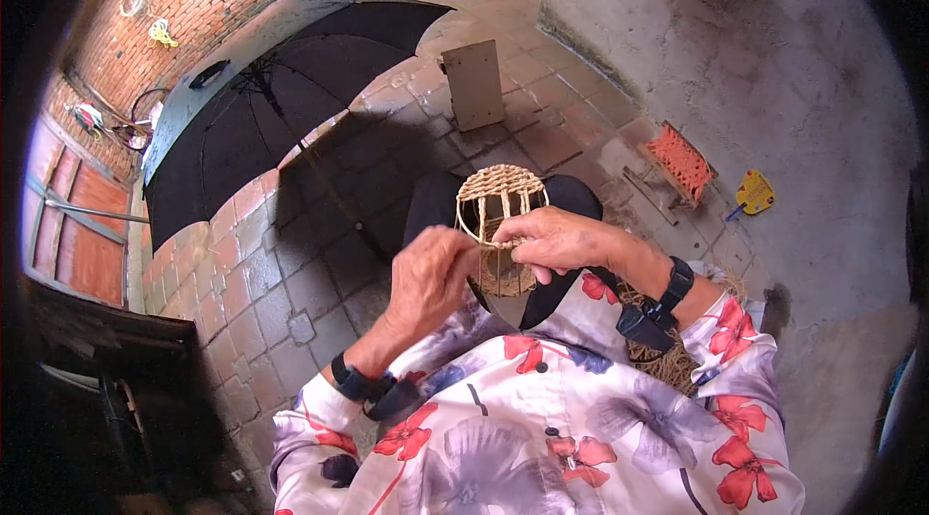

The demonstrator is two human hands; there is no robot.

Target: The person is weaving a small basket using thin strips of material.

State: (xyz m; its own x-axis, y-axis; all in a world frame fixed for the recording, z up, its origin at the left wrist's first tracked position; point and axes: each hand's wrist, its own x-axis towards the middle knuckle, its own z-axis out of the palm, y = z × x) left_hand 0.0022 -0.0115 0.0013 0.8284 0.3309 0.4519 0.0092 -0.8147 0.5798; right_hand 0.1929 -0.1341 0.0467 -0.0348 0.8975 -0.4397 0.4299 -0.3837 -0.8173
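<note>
The straw-coloured basket (500,183) is between the dark-clothed knees (431,203). The right hand (554,236) is grasping its near strands; the left hand (431,271) is curled beside it, but whether it pinches a strand, one cannot tell.

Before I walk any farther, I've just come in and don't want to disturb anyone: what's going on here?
A person in a floral shirt is handling a partly woven straw frame in front of them. The right hand holds its near edge; the left hand is close to its left side. Weaving covers the far part, while bare uprights show nearer the hands.
</note>
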